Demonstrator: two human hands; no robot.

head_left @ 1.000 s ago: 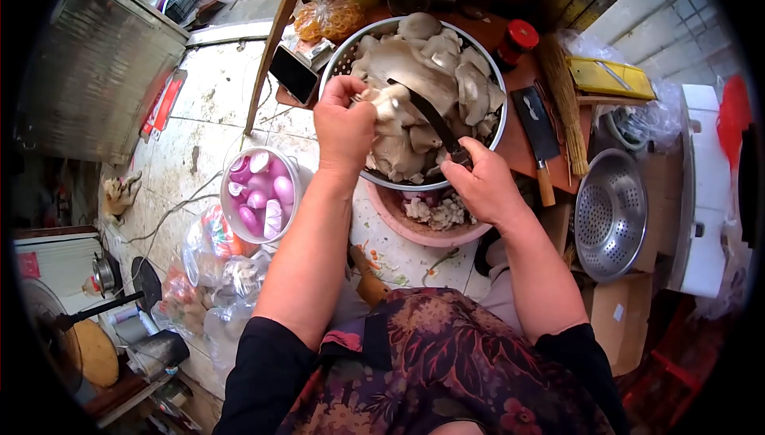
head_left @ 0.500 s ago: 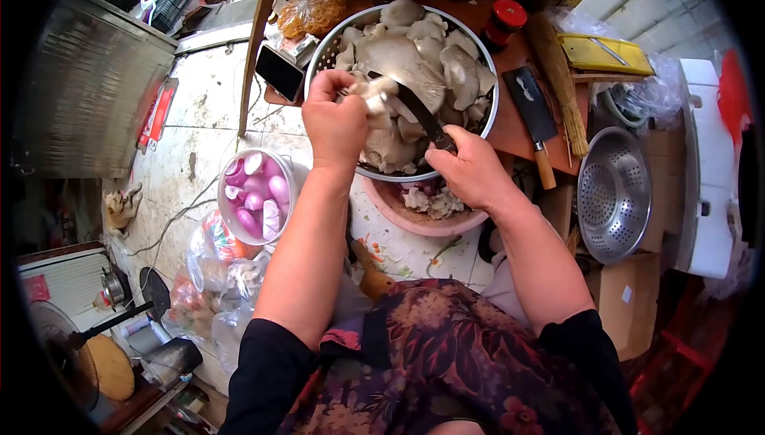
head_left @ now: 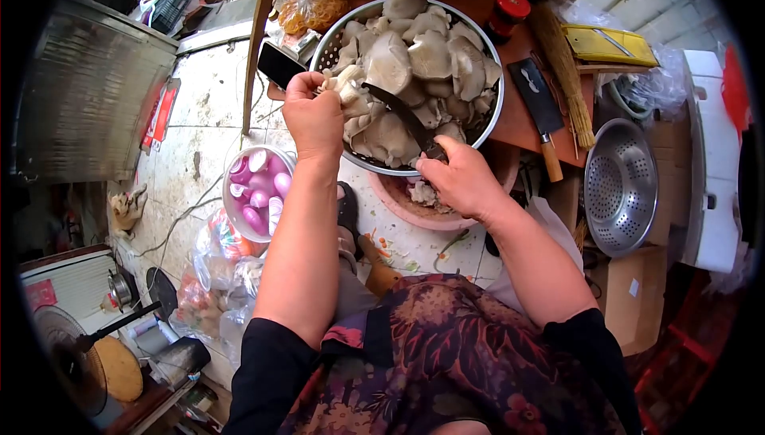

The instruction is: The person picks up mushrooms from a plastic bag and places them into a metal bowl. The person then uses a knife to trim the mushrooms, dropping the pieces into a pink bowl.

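Mushrooms [head_left: 388, 60] with smooth, rounded caps heap in the perforated metal colander [head_left: 497, 108] as our left fingers [head_left: 306, 82] pinch a pale clump [head_left: 349, 89] over its left side and our right fingers [head_left: 448, 148] grip a curved knife [head_left: 401, 111].

Pale-purple onions [head_left: 253, 205], dk floral apron [head_left: 446, 347], yel. grater [head_left: 610, 45], blk cleaver [head_left: 536, 96]

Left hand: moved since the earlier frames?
Yes, the left hand has moved left, toward the smartphone; it now overlaps the smartphone's corner in view.
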